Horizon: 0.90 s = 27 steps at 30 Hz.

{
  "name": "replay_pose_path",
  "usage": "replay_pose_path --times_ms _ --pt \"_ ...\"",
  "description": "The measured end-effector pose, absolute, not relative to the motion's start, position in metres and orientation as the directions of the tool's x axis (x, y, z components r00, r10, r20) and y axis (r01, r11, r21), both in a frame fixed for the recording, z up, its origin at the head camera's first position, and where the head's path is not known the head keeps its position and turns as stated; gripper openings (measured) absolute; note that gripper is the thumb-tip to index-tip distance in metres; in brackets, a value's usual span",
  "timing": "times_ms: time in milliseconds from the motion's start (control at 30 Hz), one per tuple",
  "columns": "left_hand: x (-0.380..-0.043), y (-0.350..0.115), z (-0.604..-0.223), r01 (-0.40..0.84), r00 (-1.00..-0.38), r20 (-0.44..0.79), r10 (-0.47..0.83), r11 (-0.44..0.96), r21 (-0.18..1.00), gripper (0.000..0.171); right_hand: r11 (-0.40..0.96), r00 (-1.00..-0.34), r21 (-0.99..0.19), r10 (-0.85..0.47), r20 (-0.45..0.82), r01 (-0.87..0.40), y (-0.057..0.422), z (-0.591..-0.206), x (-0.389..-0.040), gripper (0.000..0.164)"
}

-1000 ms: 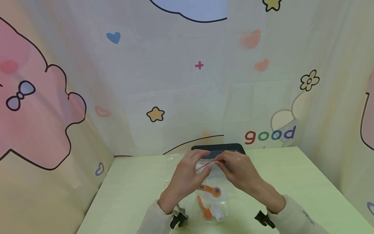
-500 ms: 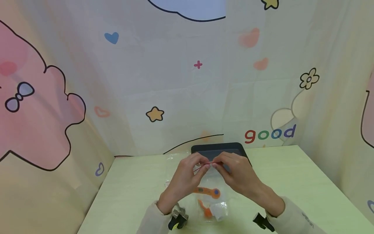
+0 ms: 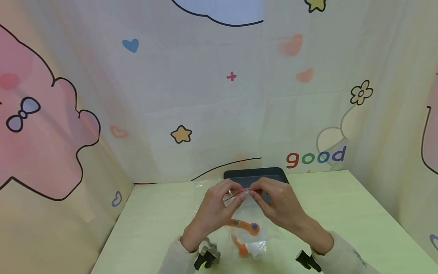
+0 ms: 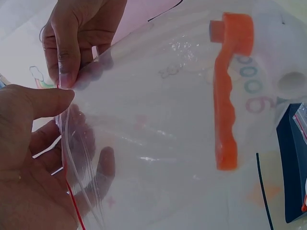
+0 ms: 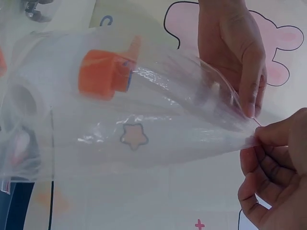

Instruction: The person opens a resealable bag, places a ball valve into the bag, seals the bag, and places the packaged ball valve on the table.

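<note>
Both hands hold a clear zip bag [image 4: 158, 134] by its red-lined zip edge, in front of the body. My right hand [image 3: 280, 198] pinches the zip edge between thumb and fingertips. Close beside it, my left hand [image 3: 217, 201] has the edge between its thumb and fingers, some of which show through the plastic. Through the bag in the left wrist view I see an orange wavy handle [image 4: 224, 105] with a thick round end and a white hollow roll [image 4: 290, 81]. The head view shows an orange handle with a blue dot [image 3: 253, 228] and another orange piece [image 3: 243, 249] below.
A dark blue tray [image 3: 254, 173] stands at the back of the pale table [image 3: 161, 213], partly hidden by the hands. At the left wrist view's right edge, a red-lined bag [image 4: 301, 122] lies in the tray. A printed curtain [image 3: 205, 95] hangs behind.
The left fingertips have closed in on the zip edge, beside the right hand's pinch. The bag's contents have swung slightly. Over the last half second the hands have barely moved.
</note>
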<state>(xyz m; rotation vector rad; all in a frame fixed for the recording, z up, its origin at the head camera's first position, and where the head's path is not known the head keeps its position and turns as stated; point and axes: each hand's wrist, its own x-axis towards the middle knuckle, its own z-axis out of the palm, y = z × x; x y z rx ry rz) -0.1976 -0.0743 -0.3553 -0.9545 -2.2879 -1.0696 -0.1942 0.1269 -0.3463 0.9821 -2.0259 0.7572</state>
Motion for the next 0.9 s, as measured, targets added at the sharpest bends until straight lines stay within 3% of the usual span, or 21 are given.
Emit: replay_pose_path --times_ms 100,333,600,900 --pt "-0.198 -0.078 -0.355 0.727 -0.682 0.608 0.407 0.468 0.503 0.008 0.531 -0.427 -0.183 -0.383 0.819 -0.828 0.127 -0.346 -0.194 0.018" --pt "-0.201 -0.079 -0.357 0.755 -0.648 0.637 0.417 0.461 0.466 0.004 0.527 -0.425 -0.185 -0.38 0.822 -0.829 0.128 -0.345 -0.194 0.018" --pt "-0.201 -0.085 -0.36 0.73 -0.68 0.603 0.417 0.456 0.509 0.007 0.536 -0.425 -0.185 -0.368 0.827 -0.824 0.13 -0.345 -0.195 0.018" --pt "-0.201 -0.085 -0.361 0.764 -0.643 0.641 0.419 0.409 0.499 0.007 0.545 -0.468 -0.22 -0.372 0.802 -0.809 0.131 -0.345 -0.193 0.013"
